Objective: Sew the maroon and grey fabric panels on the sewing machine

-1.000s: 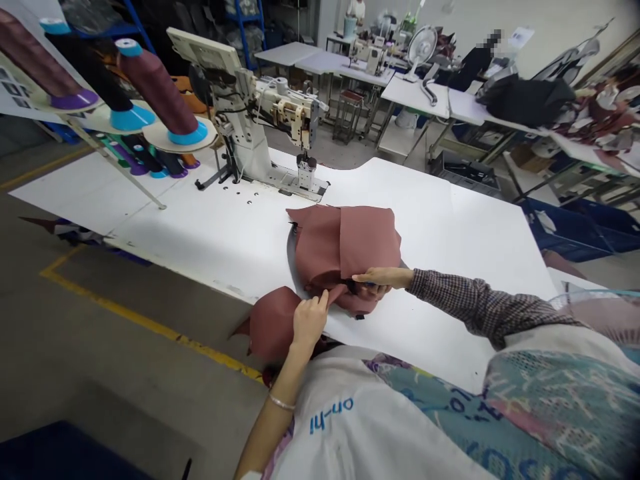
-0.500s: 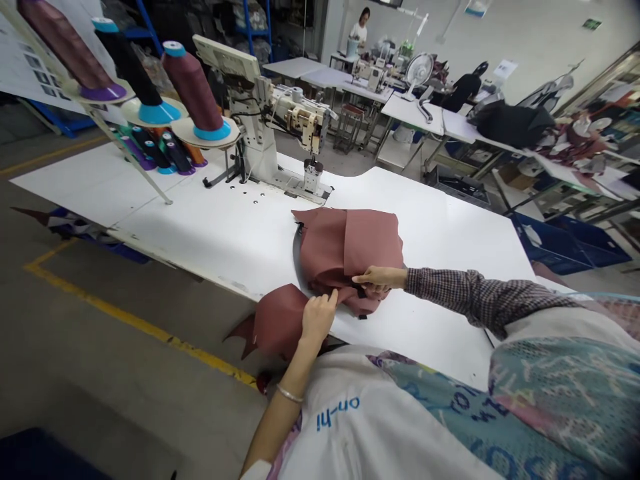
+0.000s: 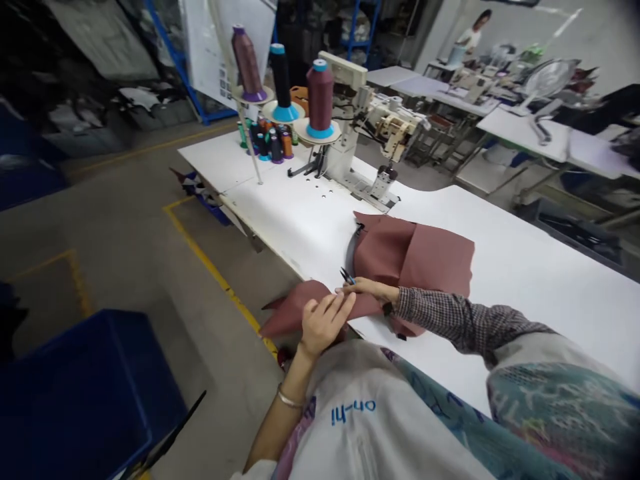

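A sewn reddish-brown bag-like piece (image 3: 383, 250) lies on the white table (image 3: 310, 207), with a loose flap (image 3: 293, 307) of the same material reaching over the front edge. My left hand (image 3: 323, 323) grips this flap, its fingers stretched across the top and its thumb hidden. Close beside its fingertips, my right hand (image 3: 367, 288) is closed around small thread snips (image 3: 347, 275) with dark tips and a bit of blue. The tips point up and left, apart from the material. My right wrist and sleeve cover part of the piece.
Beyond the piece stands a sewing machine (image 3: 385, 127). Thread cones (image 3: 320, 97) on a stand and several small spools (image 3: 273, 145) are to its left. A blue bin (image 3: 100, 393) sits on the floor at lower left. Another person (image 3: 473, 37) is far back.
The view has swung left. My right hand has moved left beside my left hand, and the snips now show in it. My left fingers now stretch out over the flap.
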A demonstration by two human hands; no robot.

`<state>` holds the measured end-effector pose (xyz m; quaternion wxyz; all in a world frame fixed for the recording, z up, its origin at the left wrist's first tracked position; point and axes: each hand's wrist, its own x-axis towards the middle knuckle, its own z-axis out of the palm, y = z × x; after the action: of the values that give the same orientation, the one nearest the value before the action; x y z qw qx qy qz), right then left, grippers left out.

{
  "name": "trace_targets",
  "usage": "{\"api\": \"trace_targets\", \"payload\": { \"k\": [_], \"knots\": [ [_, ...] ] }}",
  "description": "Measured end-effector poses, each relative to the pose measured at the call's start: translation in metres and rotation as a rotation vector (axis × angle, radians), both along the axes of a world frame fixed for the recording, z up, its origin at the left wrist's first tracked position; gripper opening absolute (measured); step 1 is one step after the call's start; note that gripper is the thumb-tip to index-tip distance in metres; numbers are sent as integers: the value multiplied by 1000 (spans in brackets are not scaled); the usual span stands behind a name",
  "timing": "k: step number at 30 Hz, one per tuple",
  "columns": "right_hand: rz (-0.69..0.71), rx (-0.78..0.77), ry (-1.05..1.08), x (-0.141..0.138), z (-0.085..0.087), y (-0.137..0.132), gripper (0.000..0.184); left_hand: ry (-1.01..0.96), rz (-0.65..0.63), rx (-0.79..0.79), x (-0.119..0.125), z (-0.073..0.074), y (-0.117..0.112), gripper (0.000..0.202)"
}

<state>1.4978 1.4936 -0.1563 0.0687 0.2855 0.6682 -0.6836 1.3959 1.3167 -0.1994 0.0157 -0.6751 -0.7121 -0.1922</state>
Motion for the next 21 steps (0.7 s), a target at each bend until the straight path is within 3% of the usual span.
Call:
{"api": "trace_targets", "payload": {
  "k": [3, 6, 8, 10, 13, 16, 19, 21],
  "knots": [
    [-71, 159, 271, -47, 40, 5, 57, 0, 322, 50, -12, 2, -11, 36],
    [-268, 535, 647, -49, 98, 32, 50, 21, 596, 154, -22, -10, 8, 57],
    [-433, 778, 767, -21, 131, 53, 46, 35, 583, 182, -28, -17, 35, 74],
    [-623, 931, 786, 26, 147, 73, 47, 32, 436, 136, -27, -18, 65, 69],
    [-969, 1066, 711, 115, 136, 103, 47, -19, 111, -5, -6, -16, 107, 33],
    [-1222, 1121, 362, 202, 93, 129, 42, -109, -95, -109, 32, -20, 138, 32],
    [-1216, 928, -112, 265, 46, 127, 40, -167, -105, -156, 66, -32, 155, 33],
    [-1153, 751, -222, 279, 23, 107, 35, -178, -110, -174, 80, -40, 160, 34]
  ]
}}
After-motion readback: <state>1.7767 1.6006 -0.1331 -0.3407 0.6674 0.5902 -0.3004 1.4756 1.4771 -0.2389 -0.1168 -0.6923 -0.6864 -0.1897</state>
